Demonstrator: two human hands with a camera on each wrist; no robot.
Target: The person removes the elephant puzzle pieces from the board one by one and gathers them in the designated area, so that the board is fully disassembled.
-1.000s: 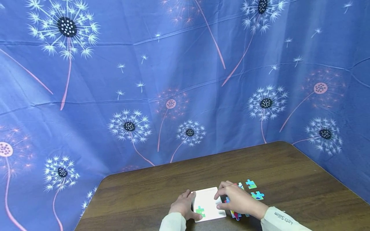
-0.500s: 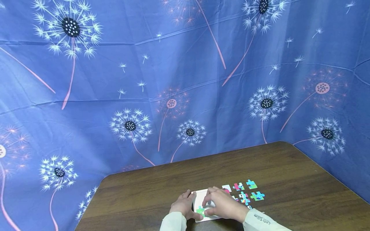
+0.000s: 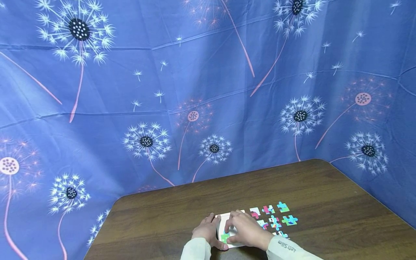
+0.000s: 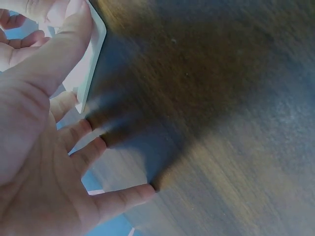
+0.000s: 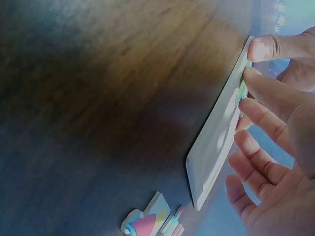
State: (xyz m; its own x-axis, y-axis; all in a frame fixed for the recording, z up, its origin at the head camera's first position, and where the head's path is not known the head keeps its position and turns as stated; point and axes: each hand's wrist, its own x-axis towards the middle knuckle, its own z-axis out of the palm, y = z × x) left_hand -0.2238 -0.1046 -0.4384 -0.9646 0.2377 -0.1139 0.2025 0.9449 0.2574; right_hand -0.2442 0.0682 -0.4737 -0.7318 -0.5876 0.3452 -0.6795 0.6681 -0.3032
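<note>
A white puzzle tray [image 3: 222, 222] lies on the table before me, its near left part bearing a green-and-blue jigsaw piece [image 3: 224, 237]. My left hand [image 3: 207, 230] steadies the tray: the thumb presses its near left corner, and in the left wrist view the other fingers [image 4: 123, 199] extend along the edge and onto the tabletop. Over the tray, my right hand [image 3: 244, 228] has thumb and forefinger pinching at a jigsaw piece; in the right wrist view a green-blue sliver [image 5: 242, 90] shows by those fingertips. Most of that piece is hidden by the hand.
Several loose jigsaw pieces lie right of the tray, among them a white-and-red one [image 3: 255, 213], a blue-green one [image 3: 283, 207] and a blue one [image 3: 289, 220]. The brown wooden table [image 3: 312, 187] ends at a blue dandelion-print cloth [image 3: 227, 90].
The right hand has moved left from the loose pieces onto the tray, beside the green piece, uncovering pieces to the right. The left hand stays on the tray's left edge.
</note>
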